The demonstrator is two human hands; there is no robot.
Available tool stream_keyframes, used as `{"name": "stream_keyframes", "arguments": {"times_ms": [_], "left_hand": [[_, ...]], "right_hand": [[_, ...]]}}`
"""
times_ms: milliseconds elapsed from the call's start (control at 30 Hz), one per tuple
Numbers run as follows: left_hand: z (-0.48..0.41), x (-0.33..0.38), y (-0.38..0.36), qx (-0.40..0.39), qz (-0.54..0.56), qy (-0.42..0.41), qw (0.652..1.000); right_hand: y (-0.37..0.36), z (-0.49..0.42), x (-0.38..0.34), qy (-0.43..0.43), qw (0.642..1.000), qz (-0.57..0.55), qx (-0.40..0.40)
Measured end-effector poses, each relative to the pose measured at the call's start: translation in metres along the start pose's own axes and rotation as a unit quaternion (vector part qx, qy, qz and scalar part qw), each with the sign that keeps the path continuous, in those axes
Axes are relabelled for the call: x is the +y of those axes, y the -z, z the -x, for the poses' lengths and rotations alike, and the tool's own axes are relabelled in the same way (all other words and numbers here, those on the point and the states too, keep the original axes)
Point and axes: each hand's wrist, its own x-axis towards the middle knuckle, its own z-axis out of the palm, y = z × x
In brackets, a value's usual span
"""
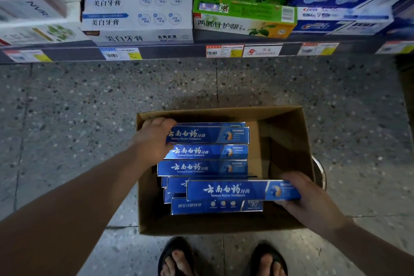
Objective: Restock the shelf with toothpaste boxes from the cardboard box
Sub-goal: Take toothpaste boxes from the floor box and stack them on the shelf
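Note:
An open cardboard box (pixel 289 119) stands on the floor below me, holding several blue toothpaste boxes with white lettering. My left hand (pixel 154 139) grips the left end of the farthest blue toothpaste box (pixel 210 134) at the back of the carton. My right hand (pixel 313 199) holds the right end of another blue toothpaste box (pixel 237 190), lifted slightly above the stack near the carton's front. More blue boxes (pixel 206 167) lie flat between the two. The right part of the carton shows bare cardboard.
The shelf edge (pixel 179 52) with price tags runs across the top. On it sit stacks of white toothpaste boxes (pixel 136 2), green ones (pixel 244 13) and blue-white ones (pixel 342 6). Speckled floor tiles surround the carton. My sandalled feet (pixel 221 260) stand just behind it.

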Motion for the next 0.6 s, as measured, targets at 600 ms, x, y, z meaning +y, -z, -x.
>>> {"name": "stream_keyframes", "arguments": {"times_ms": [600], "left_hand": [[0.275,0.038,0.182,0.198,0.281,0.055,0.938]], "right_hand": [[0.182,0.163,-0.173,0.109,0.994,0.025,-0.014]]}}
